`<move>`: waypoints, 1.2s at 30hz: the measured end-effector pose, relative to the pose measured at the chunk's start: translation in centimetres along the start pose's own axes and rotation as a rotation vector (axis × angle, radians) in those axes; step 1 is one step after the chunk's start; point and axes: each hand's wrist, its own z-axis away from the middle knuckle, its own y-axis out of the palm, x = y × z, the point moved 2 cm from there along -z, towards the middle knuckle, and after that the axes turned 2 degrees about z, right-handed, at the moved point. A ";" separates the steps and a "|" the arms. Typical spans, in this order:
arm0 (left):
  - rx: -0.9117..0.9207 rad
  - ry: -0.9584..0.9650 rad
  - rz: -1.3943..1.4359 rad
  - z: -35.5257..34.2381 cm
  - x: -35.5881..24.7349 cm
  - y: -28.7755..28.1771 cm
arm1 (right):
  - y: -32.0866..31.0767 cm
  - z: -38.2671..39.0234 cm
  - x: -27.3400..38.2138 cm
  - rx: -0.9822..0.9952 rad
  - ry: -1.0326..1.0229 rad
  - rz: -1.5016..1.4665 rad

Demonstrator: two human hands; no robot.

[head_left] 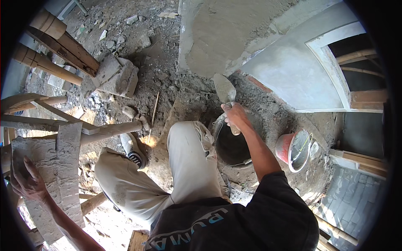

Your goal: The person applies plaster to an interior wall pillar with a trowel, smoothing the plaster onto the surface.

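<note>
My right hand [237,115] is wrapped round the handle of a trowel [225,88], whose mortar-smeared blade points away from me toward the foot of the plastered wall [217,39]. Below that hand stands a dark bucket [239,166] holding grey material, partly hidden by my forearm. Far to the left, my left hand [30,184] lies against a rough, mortar-crusted board [63,167], its fingers apart.
A red-and-white bucket [284,147] with a yellow handle stands to the right. Timber poles [111,133] and a concrete block [119,77] are at left. Rubble covers the ground around my legs. A pale window frame [335,62] is in the right wall.
</note>
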 end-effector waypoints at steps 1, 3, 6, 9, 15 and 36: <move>0.002 -0.001 -0.001 -0.1 -0.1 -0.1 | 0.3 0.1 0.1 -0.018 -0.010 -0.002; -0.036 0.085 0.027 -0.6 -0.5 -0.4 | 0.6 0.3 0.0 -0.036 -0.020 -0.003; -0.018 0.061 -0.016 -0.4 -0.5 -0.4 | 0.7 0.3 -0.3 -0.102 -0.104 0.074; -0.023 0.038 0.015 -0.1 -0.3 -0.2 | 1.0 -0.7 -0.7 -0.074 -0.060 0.104; -0.052 0.119 -0.013 -1.0 -1.5 -0.9 | 1.9 -1.0 -0.6 -0.007 -0.039 -0.067; 0.000 0.074 -0.030 -0.7 -1.2 -0.8 | 2.8 1.2 -2.5 -0.057 -0.159 -0.011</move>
